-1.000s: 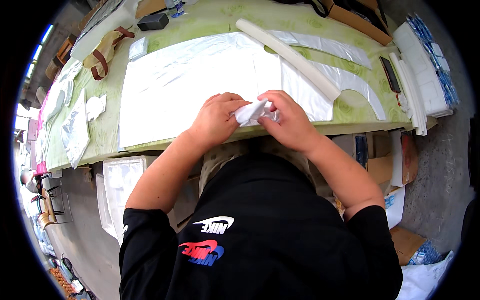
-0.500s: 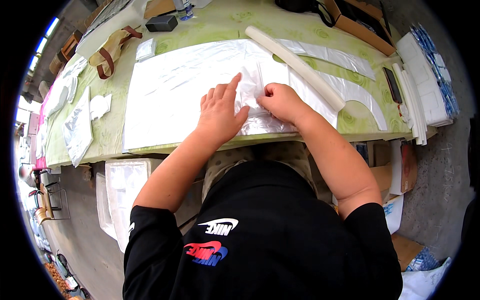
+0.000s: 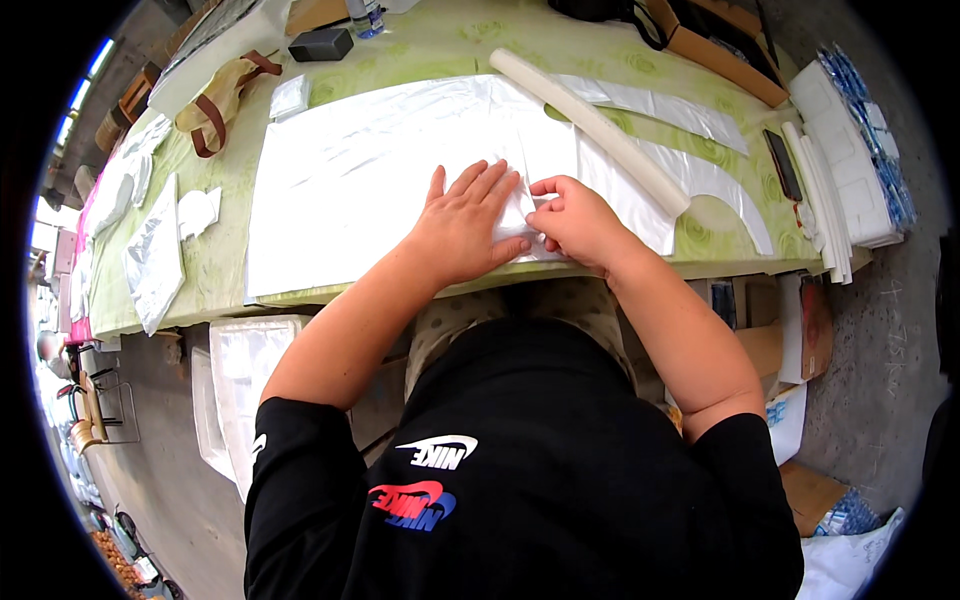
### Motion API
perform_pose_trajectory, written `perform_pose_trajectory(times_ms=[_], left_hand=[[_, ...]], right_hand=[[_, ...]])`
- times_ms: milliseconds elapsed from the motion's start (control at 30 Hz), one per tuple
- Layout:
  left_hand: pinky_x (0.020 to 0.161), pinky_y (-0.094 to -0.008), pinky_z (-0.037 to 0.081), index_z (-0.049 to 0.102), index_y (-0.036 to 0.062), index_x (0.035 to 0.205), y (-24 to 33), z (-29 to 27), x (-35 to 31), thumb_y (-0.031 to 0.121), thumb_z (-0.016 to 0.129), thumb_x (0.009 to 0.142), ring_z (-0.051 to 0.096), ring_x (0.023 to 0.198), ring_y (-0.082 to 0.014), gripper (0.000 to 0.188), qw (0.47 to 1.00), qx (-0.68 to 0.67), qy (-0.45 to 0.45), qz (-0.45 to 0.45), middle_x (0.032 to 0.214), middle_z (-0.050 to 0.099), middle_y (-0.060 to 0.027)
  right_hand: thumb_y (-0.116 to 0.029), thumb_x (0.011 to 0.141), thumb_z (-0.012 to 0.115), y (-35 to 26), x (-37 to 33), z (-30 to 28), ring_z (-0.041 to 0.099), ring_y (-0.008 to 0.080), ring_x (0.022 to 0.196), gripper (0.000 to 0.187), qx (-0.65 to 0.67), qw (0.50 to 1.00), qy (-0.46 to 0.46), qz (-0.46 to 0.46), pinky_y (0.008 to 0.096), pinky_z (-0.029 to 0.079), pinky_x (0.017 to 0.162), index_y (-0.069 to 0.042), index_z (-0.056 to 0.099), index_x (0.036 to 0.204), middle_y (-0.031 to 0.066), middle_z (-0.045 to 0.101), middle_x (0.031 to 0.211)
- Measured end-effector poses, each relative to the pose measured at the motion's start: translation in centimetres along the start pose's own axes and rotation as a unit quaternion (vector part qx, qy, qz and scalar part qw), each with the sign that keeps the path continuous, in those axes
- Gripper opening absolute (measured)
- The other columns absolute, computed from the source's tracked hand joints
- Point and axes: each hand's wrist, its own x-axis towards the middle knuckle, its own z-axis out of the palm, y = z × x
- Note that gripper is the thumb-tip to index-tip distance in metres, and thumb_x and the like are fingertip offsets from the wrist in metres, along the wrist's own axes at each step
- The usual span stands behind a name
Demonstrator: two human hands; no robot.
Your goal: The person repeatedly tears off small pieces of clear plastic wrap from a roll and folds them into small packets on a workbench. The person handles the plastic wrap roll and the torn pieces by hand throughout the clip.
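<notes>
1. The sheet point(image 3: 340, 190), white and shiny, lies on the table point(image 3: 440, 50) in front of the person; glare washes out much of its surface, so its layers cannot be told apart
2. The left hand point(image 3: 470, 225) rests flat on the sheet with fingers spread, grasping nothing, and covers what lies beneath
3. The right hand point(image 3: 575, 222) is partly curled, fingertips at a fold just beside the left thumb; whether they pinch the film cannot be told
4. A pale tube point(image 3: 590, 130) lies slantwise over the sheet's right part, hiding a strip of it
5. The top edge cuts off a bottle point(image 3: 366, 18) and a black object point(image 3: 585, 8) too cropped to identify
6. The left forearm point(image 3: 345, 330) and sleeve partly block a translucent bin point(image 3: 250, 380) below
7. Farther off stand a dark block point(image 3: 320, 45), a bag point(image 3: 222, 105) and an open box point(image 3: 725, 45); a phone point(image 3: 782, 165) lies beside white rolls point(image 3: 818, 205)
</notes>
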Motion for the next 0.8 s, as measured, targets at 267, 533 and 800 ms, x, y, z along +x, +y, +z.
perform_pose_trajectory(times_ms=[267,533,800], left_hand=[[0.121,-0.0625,0.015,0.039,0.0078,0.153,1.2,-0.3,-2.8,0.059,0.07,0.082,0.027,0.15,-0.0325,0.093,1.0,0.0,-0.011,0.003,0.16,0.035,-0.0141],[0.123,-0.0601,0.014,0.037,0.0097,0.154,1.4,-0.3,-3.2,0.045,0.082,0.074,0.024,0.153,-0.0281,0.099,0.991,-0.027,-0.05,0.123,0.163,0.032,-0.0099],[0.121,-0.0611,0.02,0.039,0.0119,0.153,1.5,-0.7,-2.2,0.033,0.08,0.076,0.029,0.151,-0.0284,0.09,0.983,-0.028,-0.052,0.174,0.16,0.036,-0.0109]], right_hand=[[-0.006,0.09,0.066,1.3,-3.1,1.0,0.056,0.0077,0.066,0.043,0.037,0.999,-0.019,-0.018,0.0223,0.043,0.053,-0.002,0.052,0.13,0.0007,0.061,0.086],[-0.004,0.087,0.067,3.8,-7.2,1.5,0.059,0.0117,0.075,0.04,0.063,0.997,0.001,-0.04,0.0279,0.05,0.069,0.0,0.055,0.125,0.0057,0.064,0.091],[-0.003,0.081,0.063,4.6,-4.7,-0.8,0.059,0.0324,0.096,0.029,-0.307,0.824,0.201,-0.432,0.041,0.051,0.09,-0.006,0.068,0.109,0.0122,0.063,0.125]])
